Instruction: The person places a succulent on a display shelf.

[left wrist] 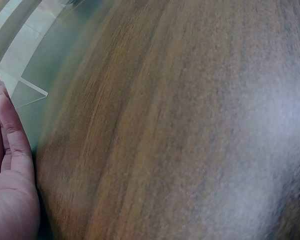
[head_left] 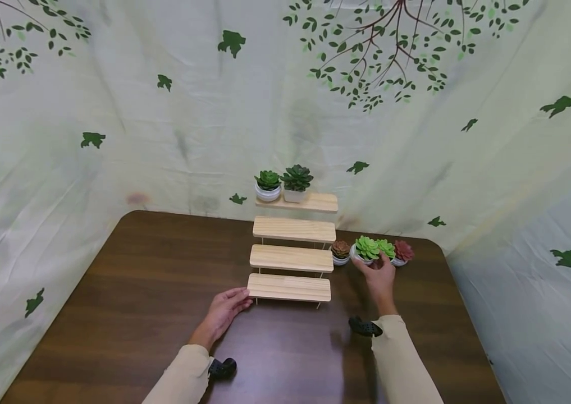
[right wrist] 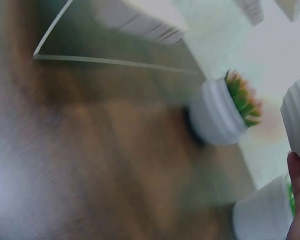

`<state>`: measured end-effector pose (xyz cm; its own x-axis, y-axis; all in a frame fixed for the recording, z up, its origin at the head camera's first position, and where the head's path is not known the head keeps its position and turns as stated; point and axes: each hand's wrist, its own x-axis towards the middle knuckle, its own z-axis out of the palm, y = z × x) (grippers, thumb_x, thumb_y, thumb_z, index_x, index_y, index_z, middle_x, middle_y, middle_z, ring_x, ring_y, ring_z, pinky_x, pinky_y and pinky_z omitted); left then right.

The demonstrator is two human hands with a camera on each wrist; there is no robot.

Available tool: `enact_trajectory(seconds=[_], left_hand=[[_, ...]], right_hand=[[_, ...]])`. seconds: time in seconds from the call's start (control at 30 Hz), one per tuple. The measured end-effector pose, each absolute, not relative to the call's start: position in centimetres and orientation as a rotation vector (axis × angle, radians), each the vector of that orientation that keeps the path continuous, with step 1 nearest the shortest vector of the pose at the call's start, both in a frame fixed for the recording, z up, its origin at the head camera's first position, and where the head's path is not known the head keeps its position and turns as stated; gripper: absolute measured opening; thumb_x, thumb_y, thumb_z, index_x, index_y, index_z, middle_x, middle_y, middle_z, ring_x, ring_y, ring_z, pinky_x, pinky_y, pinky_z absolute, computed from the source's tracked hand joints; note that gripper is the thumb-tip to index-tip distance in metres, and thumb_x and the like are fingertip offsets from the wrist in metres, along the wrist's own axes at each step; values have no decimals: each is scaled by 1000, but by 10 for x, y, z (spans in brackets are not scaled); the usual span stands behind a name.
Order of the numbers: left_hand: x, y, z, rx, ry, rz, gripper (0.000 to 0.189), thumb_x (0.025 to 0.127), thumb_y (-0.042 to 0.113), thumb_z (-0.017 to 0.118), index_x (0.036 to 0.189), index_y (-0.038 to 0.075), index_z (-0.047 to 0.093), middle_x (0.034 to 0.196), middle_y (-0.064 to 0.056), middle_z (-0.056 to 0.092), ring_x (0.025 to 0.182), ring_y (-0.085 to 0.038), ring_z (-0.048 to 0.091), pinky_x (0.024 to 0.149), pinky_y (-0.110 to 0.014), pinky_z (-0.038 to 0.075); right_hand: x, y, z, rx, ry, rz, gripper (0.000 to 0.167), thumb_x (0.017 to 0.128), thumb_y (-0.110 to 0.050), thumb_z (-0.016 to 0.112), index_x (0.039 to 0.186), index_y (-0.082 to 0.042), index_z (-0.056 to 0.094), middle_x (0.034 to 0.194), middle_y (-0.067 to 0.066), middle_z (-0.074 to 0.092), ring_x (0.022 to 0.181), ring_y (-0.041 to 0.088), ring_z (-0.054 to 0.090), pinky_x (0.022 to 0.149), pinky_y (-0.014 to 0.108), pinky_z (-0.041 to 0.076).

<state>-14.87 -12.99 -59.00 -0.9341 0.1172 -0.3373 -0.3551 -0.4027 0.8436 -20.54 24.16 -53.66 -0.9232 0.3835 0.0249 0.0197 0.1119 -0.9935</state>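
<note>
My right hand [head_left: 380, 277] grips a bright green potted succulent [head_left: 366, 248] by its white ribbed pot. In the right wrist view that white pot [right wrist: 297, 120] is lifted off the table, the fingertips at its side. Left of it stands a brownish succulent in a white pot [head_left: 340, 253]; a second green succulent [head_left: 386, 247] and a red succulent [head_left: 403, 251] are on its right. My left hand [head_left: 224, 310] rests with extended fingers at the left end of the lowest wooden step [head_left: 289, 287] of a tiered stand. In the left wrist view the fingers [left wrist: 12, 120] are straight beside a clear support.
The stand's top step [head_left: 323, 202] carries a green succulent in a round white pot [head_left: 268, 194] and a darker succulent [head_left: 296, 178]. Two bare wooden steps [head_left: 292, 229] lie between top and bottom. A leaf-patterned cloth [head_left: 189, 140] hangs behind the dark wooden table [head_left: 164, 264].
</note>
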Motion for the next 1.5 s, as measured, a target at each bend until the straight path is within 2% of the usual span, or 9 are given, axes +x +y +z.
enact_trajectory(seconds=[0.23,0.43,0.77,1.17,1.5], left_hand=[[-150,-127,-590,-344,1517,2386,11,95,-2,57,100,-2,66,85,-3,69,78,-12,66,76,-23,56],[-151,-127,-589,-364,1525,2382,13,94,-2,57,104,-6,64,86,-4,69,79,-13,66,77,-24,56],[-152,-128,-588,-342,1511,2371,12,95,-1,56,104,-4,65,85,-3,69,78,-12,67,77,-23,56],[-150,-130,-585,-336,1481,2377,12,95,-1,56,97,2,67,85,-2,69,78,-12,67,78,-23,56],[-151,-131,-588,-334,1485,2393,11,95,-2,56,101,-2,65,85,-3,69,79,-13,67,78,-24,56]], right_hand=[[-215,240,-513,-297,-2123,1863,60,79,-1,77,131,4,49,125,17,54,104,12,55,77,10,48],[-225,235,-491,-237,-2083,1890,61,79,0,76,133,2,47,130,15,53,116,18,53,87,15,48],[-239,225,-456,-100,-2008,1973,67,79,2,75,137,3,42,137,16,48,126,23,48,106,34,41],[-252,208,-436,-18,-2065,1998,66,81,-6,77,138,-2,45,136,17,51,125,27,51,99,33,48],[-268,190,-426,47,-2199,1847,63,79,-13,80,134,-4,52,131,14,56,118,24,55,95,33,49]])
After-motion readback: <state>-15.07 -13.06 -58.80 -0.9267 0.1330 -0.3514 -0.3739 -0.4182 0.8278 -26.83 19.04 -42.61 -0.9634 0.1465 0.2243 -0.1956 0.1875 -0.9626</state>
